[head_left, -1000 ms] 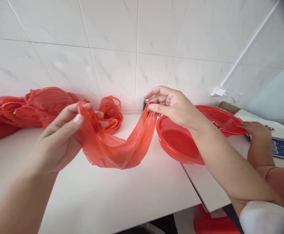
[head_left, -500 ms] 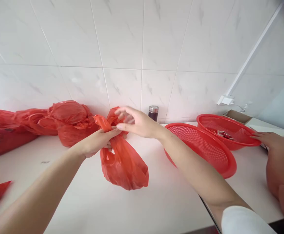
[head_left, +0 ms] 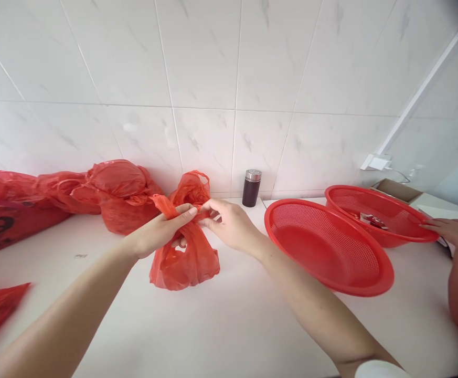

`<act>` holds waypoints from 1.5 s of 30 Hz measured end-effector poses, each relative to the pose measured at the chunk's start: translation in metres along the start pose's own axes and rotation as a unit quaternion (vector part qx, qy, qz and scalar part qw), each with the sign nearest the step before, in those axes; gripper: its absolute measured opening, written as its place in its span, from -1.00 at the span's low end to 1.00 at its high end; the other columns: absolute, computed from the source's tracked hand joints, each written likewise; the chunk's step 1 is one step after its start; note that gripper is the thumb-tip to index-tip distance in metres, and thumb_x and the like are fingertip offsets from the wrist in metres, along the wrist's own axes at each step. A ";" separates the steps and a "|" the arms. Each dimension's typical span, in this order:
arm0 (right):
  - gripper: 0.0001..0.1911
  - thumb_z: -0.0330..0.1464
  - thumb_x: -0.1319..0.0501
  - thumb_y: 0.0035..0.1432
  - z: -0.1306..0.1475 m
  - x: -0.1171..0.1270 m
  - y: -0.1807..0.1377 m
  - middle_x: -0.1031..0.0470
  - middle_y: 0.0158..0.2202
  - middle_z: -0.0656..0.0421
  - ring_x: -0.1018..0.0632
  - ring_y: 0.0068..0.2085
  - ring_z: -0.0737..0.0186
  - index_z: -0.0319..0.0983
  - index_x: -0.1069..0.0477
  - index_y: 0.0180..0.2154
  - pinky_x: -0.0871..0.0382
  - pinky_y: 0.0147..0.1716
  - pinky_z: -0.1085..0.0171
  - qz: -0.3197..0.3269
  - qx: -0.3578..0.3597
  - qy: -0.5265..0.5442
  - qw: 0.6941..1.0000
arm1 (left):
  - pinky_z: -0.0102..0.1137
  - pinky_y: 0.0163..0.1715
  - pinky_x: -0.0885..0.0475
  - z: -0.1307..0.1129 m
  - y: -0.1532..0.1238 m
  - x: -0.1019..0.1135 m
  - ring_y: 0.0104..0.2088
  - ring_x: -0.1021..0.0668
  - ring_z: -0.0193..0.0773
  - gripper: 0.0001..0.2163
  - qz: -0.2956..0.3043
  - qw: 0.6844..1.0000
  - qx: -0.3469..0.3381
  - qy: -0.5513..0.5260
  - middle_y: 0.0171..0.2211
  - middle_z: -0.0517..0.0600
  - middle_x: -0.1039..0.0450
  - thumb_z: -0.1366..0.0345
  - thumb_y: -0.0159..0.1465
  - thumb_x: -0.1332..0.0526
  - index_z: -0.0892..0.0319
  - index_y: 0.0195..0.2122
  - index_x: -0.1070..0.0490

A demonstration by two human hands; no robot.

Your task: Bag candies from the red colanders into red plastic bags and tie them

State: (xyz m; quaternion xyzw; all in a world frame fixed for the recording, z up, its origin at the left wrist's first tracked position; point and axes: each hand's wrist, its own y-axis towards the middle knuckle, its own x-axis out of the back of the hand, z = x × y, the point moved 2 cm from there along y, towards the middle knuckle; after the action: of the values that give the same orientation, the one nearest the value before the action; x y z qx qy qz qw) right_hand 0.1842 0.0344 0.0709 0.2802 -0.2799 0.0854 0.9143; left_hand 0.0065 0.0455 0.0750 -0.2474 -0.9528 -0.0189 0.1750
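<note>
A small red plastic bag (head_left: 185, 260) hangs bunched just above the white counter (head_left: 221, 325). My left hand (head_left: 160, 231) pinches the bag's top, with one red handle sticking up past the fingers. My right hand (head_left: 229, 223) is closed on the other handle, right beside the left fingertips. Both hands meet over the bag's gathered neck.
A heap of red plastic bags (head_left: 106, 194) lies along the tiled wall at the left. A dark flask with a metal cap (head_left: 251, 188) stands at the wall. Two red mesh baskets (head_left: 327, 247) (head_left: 378, 212) sit to the right. Another person's hand (head_left: 451, 231) rests by the far basket.
The bag was stretched wide between my hands; they have come together over its top and the bag now hangs bunched and lower. The view has tilted down.
</note>
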 end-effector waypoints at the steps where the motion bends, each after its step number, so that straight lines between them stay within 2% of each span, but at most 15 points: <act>1: -0.91 -0.33 -0.14 0.22 -0.002 -0.001 0.002 -0.52 -0.20 0.21 -0.52 -0.20 0.26 -0.14 -0.39 -0.22 -0.39 -0.19 0.21 -0.014 -0.003 0.010 1.000 | -0.41 -0.56 -0.34 0.000 0.000 0.000 -0.58 -0.35 -0.33 -0.68 -0.004 1.000 -0.001 0.003 -0.58 -0.12 -0.25 -0.03 0.29 -0.08 0.09 -0.44 -0.25; 4: -0.91 -0.33 -0.12 0.24 0.004 0.006 -0.001 -0.52 -0.29 0.24 -0.52 -0.23 0.28 -0.16 -0.38 -0.29 -0.39 -0.18 0.24 -0.071 0.006 0.075 0.995 | -0.39 -0.52 -0.37 0.000 0.001 0.003 -0.57 -0.37 -0.32 -0.70 -0.005 1.000 -0.011 -0.024 -0.58 -0.12 -0.28 0.01 0.29 -0.09 0.10 -0.47 -0.26; 8: -0.95 -0.35 -0.21 0.18 0.028 0.017 -0.019 -0.53 -0.22 0.23 -0.53 -0.13 0.29 -0.16 -0.43 -0.27 -0.38 -0.04 0.25 0.092 0.087 0.166 0.978 | -0.34 -0.40 -0.43 -0.004 -0.001 0.007 -0.48 -0.42 -0.28 -0.74 0.029 0.998 -0.058 -0.021 -0.48 -0.04 -0.38 0.09 0.27 -0.14 0.10 -0.48 -0.44; 10: -0.89 -0.35 -0.19 0.22 0.026 0.017 -0.021 -0.52 -0.13 0.21 -0.50 -0.04 0.29 -0.15 -0.43 -0.19 -0.33 0.04 0.24 0.078 0.098 0.196 0.973 | -0.33 -0.35 -0.42 -0.005 -0.002 0.007 -0.42 -0.44 -0.24 -0.79 0.045 0.997 -0.065 0.015 -0.44 -0.03 -0.41 0.12 0.25 -0.18 0.05 -0.42 -0.52; 12: -0.78 -0.29 -0.11 0.30 0.010 0.013 -0.016 -0.50 -0.07 0.18 -0.47 0.02 0.29 -0.12 -0.37 -0.04 -0.30 0.08 0.21 0.012 0.058 0.228 0.972 | -0.35 -0.37 -0.41 -0.005 -0.002 0.003 -0.39 -0.45 -0.23 -0.85 0.053 0.996 -0.058 0.048 -0.42 -0.04 -0.43 0.13 0.21 -0.23 0.02 -0.33 -0.56; 15: -0.68 -0.20 -0.01 0.36 -0.022 -0.008 -0.008 -0.50 -0.05 0.16 -0.46 0.06 0.26 -0.09 -0.32 0.06 -0.27 0.13 0.17 0.013 -0.033 0.237 0.971 | -0.39 -0.45 -0.36 0.000 0.001 -0.007 -0.43 -0.44 -0.26 -0.88 0.047 0.993 -0.054 0.096 -0.43 -0.06 -0.42 0.18 0.21 -0.23 0.03 -0.32 -0.53; 20: -0.70 -0.24 -0.04 0.32 -0.047 -0.042 -0.010 -0.50 -0.06 0.12 -0.51 -0.03 0.21 -0.13 -0.36 0.03 -0.39 0.00 0.19 0.039 -0.116 0.356 0.926 | -0.41 -0.45 -0.35 0.013 0.011 -0.021 -0.44 -0.44 -0.31 -0.91 -0.122 0.954 -0.167 0.218 -0.42 -0.10 -0.40 0.40 0.21 -0.07 0.10 -0.40 -0.31; 24: -0.77 -0.37 -0.09 0.23 -0.050 -0.048 -0.015 -0.50 -0.25 0.16 -0.52 -0.21 0.24 -0.18 -0.40 -0.09 -0.42 -0.17 0.25 0.081 -0.148 0.445 0.880 | -0.38 -0.24 -0.39 0.025 0.013 -0.032 -0.13 -0.50 -0.24 -0.86 -0.235 0.902 -0.243 0.269 -0.08 -0.01 -0.41 0.41 0.25 -0.03 0.08 -0.23 -0.31; 27: -0.83 -0.46 -0.05 0.14 -0.057 -0.041 -0.013 -0.39 -0.43 0.23 -0.44 -0.39 0.31 -0.19 -0.38 -0.27 -0.35 -0.35 0.31 0.049 -0.128 0.353 0.926 | -0.41 -0.24 -0.42 0.034 0.010 -0.039 -0.10 -0.52 -0.25 -0.82 -0.273 0.891 -0.239 0.274 -0.03 -0.03 -0.44 0.34 0.28 -0.08 0.04 -0.11 -0.34; 30: -0.85 -0.51 -0.03 0.07 -0.059 -0.031 -0.012 -0.38 -0.33 0.17 -0.40 -0.35 0.29 -0.19 -0.31 -0.38 -0.29 -0.36 0.31 -0.110 0.022 0.114 0.987 | -0.43 -0.31 -0.43 0.043 0.008 -0.046 -0.29 -0.55 -0.30 -0.74 -0.230 0.922 -0.198 0.239 -0.19 -0.06 -0.54 0.29 0.31 -0.08 0.02 -0.01 -0.40; 32: -0.83 -0.55 0.01 0.05 -0.058 -0.031 -0.014 -0.37 -0.32 0.16 -0.39 -0.34 0.29 -0.18 -0.26 -0.42 -0.25 -0.38 0.33 -0.177 0.121 -0.004 0.977 | -0.43 -0.36 -0.43 0.047 0.005 -0.051 -0.38 -0.54 -0.31 -0.71 -0.206 0.937 -0.175 0.222 -0.29 -0.06 -0.56 0.26 0.33 -0.05 0.03 0.03 -0.43; 34: -0.78 -0.60 0.05 0.04 -0.061 -0.034 -0.015 -0.31 -0.43 0.21 -0.35 -0.41 0.31 -0.17 -0.20 -0.44 -0.19 -0.43 0.35 -0.192 0.160 -0.058 0.966 | -0.42 -0.35 -0.43 0.050 0.000 -0.052 -0.36 -0.54 -0.28 -0.68 -0.211 0.941 -0.153 0.214 -0.27 -0.02 -0.57 0.20 0.35 -0.02 0.04 0.04 -0.45; 37: -0.78 -0.60 0.07 0.04 -0.078 -0.033 -0.014 -0.25 -0.51 0.25 -0.29 -0.46 0.31 -0.17 -0.17 -0.47 -0.13 -0.44 0.34 -0.219 0.112 -0.096 0.965 | -0.40 -0.27 -0.44 0.062 -0.014 -0.047 -0.26 -0.56 -0.22 -0.65 -0.256 0.937 -0.109 0.210 -0.21 0.01 -0.57 0.09 0.35 -0.01 0.04 -0.01 -0.51; 42: -0.82 -0.56 0.07 0.01 -0.119 -0.023 -0.018 -0.22 -0.54 0.26 -0.26 -0.48 0.31 -0.17 -0.14 -0.49 -0.10 -0.43 0.31 -0.240 -0.026 -0.081 0.967 | -0.40 -0.45 -0.46 0.101 -0.051 -0.039 -0.51 -0.51 -0.25 -0.60 -0.350 0.926 0.013 0.139 -0.40 -0.05 -0.55 -0.08 0.29 -0.02 0.03 -0.26 -0.56; 45: -0.81 -0.55 0.10 0.02 -0.127 -0.030 -0.025 -0.21 -0.58 0.29 -0.28 -0.52 0.32 -0.17 -0.13 -0.48 -0.13 -0.48 0.34 -0.216 -0.063 -0.042 0.973 | -0.33 -0.28 -0.49 0.114 -0.064 -0.050 -0.30 -0.59 -0.14 -0.61 -0.375 0.923 0.036 0.077 -0.26 -0.03 -0.58 -0.10 0.28 -0.03 0.03 -0.25 -0.53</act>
State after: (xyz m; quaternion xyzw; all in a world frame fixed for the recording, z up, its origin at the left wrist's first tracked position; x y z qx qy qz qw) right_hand 0.2265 0.0855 -0.0445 0.2796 -0.2559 -0.1437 0.9142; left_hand -0.0206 -0.0197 -0.0457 0.1366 -0.9594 -0.0682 0.2371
